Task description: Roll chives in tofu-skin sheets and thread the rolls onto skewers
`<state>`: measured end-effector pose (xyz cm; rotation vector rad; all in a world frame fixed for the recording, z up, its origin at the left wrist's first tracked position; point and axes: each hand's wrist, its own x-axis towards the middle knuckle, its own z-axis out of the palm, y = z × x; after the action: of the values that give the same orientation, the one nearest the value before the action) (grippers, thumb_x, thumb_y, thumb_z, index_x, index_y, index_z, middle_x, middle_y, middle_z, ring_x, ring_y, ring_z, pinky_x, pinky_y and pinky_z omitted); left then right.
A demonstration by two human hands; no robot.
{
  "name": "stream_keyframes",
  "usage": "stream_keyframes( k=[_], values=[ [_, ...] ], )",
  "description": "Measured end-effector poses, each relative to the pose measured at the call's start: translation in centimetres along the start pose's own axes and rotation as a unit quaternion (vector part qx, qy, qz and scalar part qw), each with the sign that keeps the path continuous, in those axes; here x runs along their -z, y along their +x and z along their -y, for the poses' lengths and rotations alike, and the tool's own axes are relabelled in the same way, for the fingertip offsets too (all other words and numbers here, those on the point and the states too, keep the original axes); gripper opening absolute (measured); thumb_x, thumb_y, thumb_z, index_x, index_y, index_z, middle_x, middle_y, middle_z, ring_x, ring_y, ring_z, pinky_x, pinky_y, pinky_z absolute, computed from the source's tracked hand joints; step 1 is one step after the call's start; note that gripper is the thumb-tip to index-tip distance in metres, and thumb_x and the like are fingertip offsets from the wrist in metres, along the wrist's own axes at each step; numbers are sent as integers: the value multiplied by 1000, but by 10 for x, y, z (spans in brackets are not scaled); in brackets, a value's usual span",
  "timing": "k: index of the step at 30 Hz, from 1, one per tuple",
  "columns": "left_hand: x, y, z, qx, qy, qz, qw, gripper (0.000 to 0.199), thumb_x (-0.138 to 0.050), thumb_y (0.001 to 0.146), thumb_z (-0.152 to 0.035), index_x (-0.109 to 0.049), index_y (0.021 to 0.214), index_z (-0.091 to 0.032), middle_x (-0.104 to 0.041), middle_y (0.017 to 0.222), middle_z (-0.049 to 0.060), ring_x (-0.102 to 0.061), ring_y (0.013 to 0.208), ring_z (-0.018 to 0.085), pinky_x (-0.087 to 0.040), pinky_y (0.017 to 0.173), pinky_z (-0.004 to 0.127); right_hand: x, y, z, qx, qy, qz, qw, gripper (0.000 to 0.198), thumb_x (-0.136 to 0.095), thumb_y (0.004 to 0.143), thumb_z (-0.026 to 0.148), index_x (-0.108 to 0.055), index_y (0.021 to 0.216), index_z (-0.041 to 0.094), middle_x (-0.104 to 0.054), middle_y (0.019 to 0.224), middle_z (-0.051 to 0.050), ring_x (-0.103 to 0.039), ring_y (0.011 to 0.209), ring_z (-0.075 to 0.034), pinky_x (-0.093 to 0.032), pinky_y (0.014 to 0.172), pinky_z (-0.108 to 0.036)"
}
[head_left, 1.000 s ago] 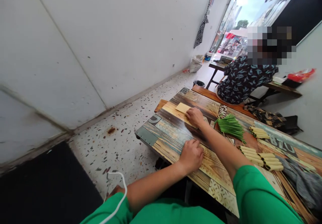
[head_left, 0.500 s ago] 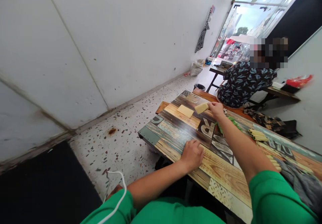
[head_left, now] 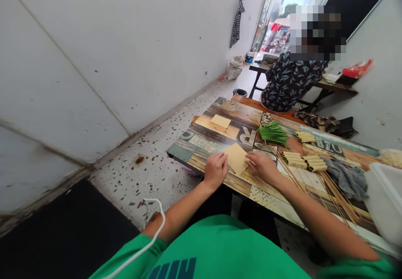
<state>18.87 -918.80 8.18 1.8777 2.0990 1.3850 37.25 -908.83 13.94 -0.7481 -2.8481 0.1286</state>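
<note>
A thin square tofu skin sheet (head_left: 236, 158) is turned like a diamond over the near edge of the table. My left hand (head_left: 216, 170) pinches its left corner, and my right hand (head_left: 262, 167) has its fingers closed on the right corner. Farther up the table lies a second tofu skin sheet (head_left: 220, 121), flat and touched by neither hand. Beyond my right hand is a bundle of green chives (head_left: 273, 133). Rolled tofu skins (head_left: 305, 137) lie in small groups to the right, with more rolls (head_left: 295, 160) nearer to me.
Bamboo skewers (head_left: 339, 193) are strewn on the right of the patterned table (head_left: 201, 141), by a grey cloth (head_left: 348, 180) and a white plastic tub (head_left: 385, 195). A person in a leaf-print shirt (head_left: 293, 80) sits past the far edge. A white wall (head_left: 141, 53) stands at left.
My right hand has brought the sheet from the far part of the table back toward me. My left hand, earlier resting on the tabletop, now grips its other corner. The view has shifted right.
</note>
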Motion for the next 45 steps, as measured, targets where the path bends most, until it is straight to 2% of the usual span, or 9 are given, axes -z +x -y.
stream_keyframes(
  k=[5, 10, 15, 19, 24, 30, 37, 41, 45],
  values=[
    [-1, -2, -21, -28, 91, 111, 989, 40, -66, 82, -47, -64, 108, -17, -62, 121, 15, -56, 116, 30, -40, 104, 47, 0, -12, -18, 75, -38, 11, 996, 28, -49, 90, 17, -64, 113, 16, -63, 119, -14, -57, 104, -21, -44, 85, -31],
    [-6, 18, -25, -85, 129, 205, 967, 58, -66, 80, -52, -56, 121, -11, -52, 135, 22, -46, 129, 34, -32, 111, 50, -17, -20, 14, 2, -130, 9, 991, 17, -48, 94, 21, -64, 92, 16, -63, 92, -10, -52, 83, -19, -36, 73, -29],
    [-10, 61, -3, -174, 119, 283, 936, 49, -61, 87, -48, -56, 123, -15, -50, 138, 20, -48, 128, 32, -40, 106, 48, -8, -14, 14, -54, -102, 8, 993, 13, -52, 94, 23, -62, 96, 15, -62, 102, -10, -53, 88, -18, -34, 72, -27],
    [-16, 78, 10, -227, 100, 245, 937, 44, -69, 83, -37, -56, 120, -17, -48, 140, 18, -48, 128, 29, -42, 106, 44, -4, -3, 0, -55, -117, 54, 990, 16, -51, 94, 24, -63, 94, 14, -64, 94, -10, -55, 86, -20, -34, 70, -28],
    [-21, 74, 8, -282, 146, 247, 916, 20, -48, 95, -24, -60, 109, -18, -62, 112, 12, -62, 103, 23, -51, 91, 37, -11, 8, -11, -82, -175, 47, 980, 25, -41, 94, 13, -66, 95, 11, -66, 90, -14, -56, 86, -22, -33, 70, -31],
    [-20, 62, -2, -299, 163, 250, 906, 20, -48, 92, -19, -62, 107, -19, -62, 110, 12, -61, 95, 22, -50, 84, 34, 0, 1, -35, -39, -85, 62, 994, 20, -53, 87, 23, -70, 94, 14, -68, 95, -11, -60, 86, -20, -39, 71, -27],
    [-9, 42, -4, -292, 130, 210, 924, 26, -39, 96, -25, -64, 99, -17, -64, 98, 11, -61, 97, 22, -47, 91, 38, 14, 23, -86, -362, -74, 3, 929, 37, -48, 93, 40, -75, 92, 14, -72, 93, -16, -66, 83, -24, -40, 67, -30],
    [-1, 23, -19, -273, 105, 167, 942, 26, -48, 91, -28, -64, 109, -19, -63, 119, 14, -54, 120, 28, -30, 111, 56, 13, 36, -97, -373, -61, -27, 926, 35, -45, 91, 33, -75, 85, 15, -73, 90, -16, -65, 80, -24, -37, 62, -29],
    [-2, 20, -32, -222, -3, 167, 961, 30, -57, 87, -35, -67, 112, -21, -66, 122, 12, -54, 124, 29, -19, 116, 60, 23, 31, -101, -378, -57, -167, 909, 36, -42, 88, 30, -71, 77, 14, -72, 82, -15, -62, 75, -23, -36, 63, -30]
  ],
)
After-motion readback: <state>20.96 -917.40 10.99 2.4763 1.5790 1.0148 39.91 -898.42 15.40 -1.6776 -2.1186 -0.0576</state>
